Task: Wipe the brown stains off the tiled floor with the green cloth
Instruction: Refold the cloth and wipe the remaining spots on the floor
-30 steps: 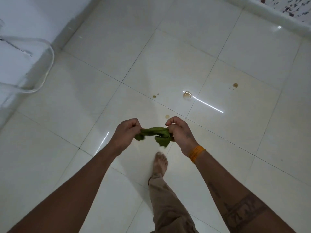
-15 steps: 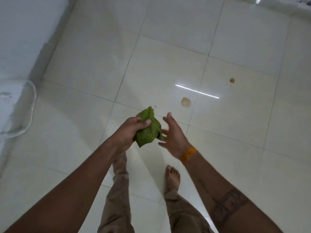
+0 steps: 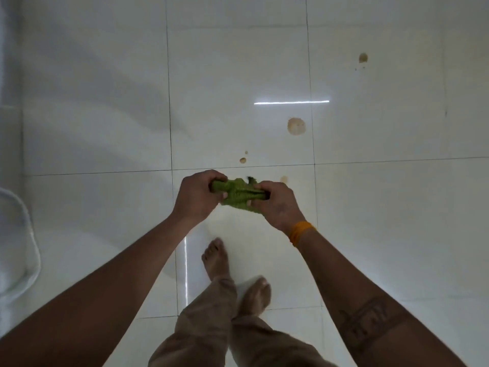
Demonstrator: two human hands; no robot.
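Both the left hand (image 3: pixel 197 198) and right hand (image 3: pixel 275 205) gripped the bunched green cloth (image 3: pixel 238 193) at mid-frame. No wiping appeared begun: brown stains (image 3: pixel 296 126) remained on the tiled floor (image 3: pixel 105 128), upper right.

— Where is the cloth (image 3: pixel 239 193) held?
— Between the left hand (image 3: pixel 197 198) and right hand (image 3: pixel 277 205), above the floor (image 3: pixel 105 207).
— And the stains?
— One (image 3: pixel 296 126) is found ahead-right of the hands, another (image 3: pixel 363 57) farther beyond, small spots (image 3: pixel 243 160) just ahead. Two feet (image 3: pixel 215 256) are planted behind.
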